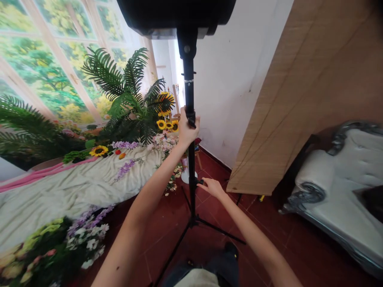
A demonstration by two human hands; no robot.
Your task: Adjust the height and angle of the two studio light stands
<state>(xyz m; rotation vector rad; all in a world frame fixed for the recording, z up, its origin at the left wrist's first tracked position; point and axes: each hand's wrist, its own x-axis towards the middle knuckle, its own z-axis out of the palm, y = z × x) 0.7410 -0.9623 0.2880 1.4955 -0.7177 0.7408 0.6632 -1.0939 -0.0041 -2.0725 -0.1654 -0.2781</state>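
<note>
**A:** Where is the stand positioned?
**B:** The black stand [192, 159] is standing upright, its pole running from 12 to 6 o'clock through the view centre. The left hand [188, 129] is closing around the pole just above centre. The right hand [212, 186], at 5 o'clock, is pinching the collar knob [200, 182] between nearly closed fingers.
**A:** What is adjoining the pole?
**B:** A black housing [176, 14] is capping it at 12 o'clock; tripod legs [220, 230] are spreading over the red floor [163, 239] at 6 o'clock.
**A:** And farther out?
**B:** Pale draped cloth [98, 179] is lying at 8 to 9 o'clock, palm fronds [135, 75] are rising at 10 to 11, a woven panel [263, 131] is hanging at 2, and a tufted sofa [344, 179] is occupying 3 to 4.
</note>
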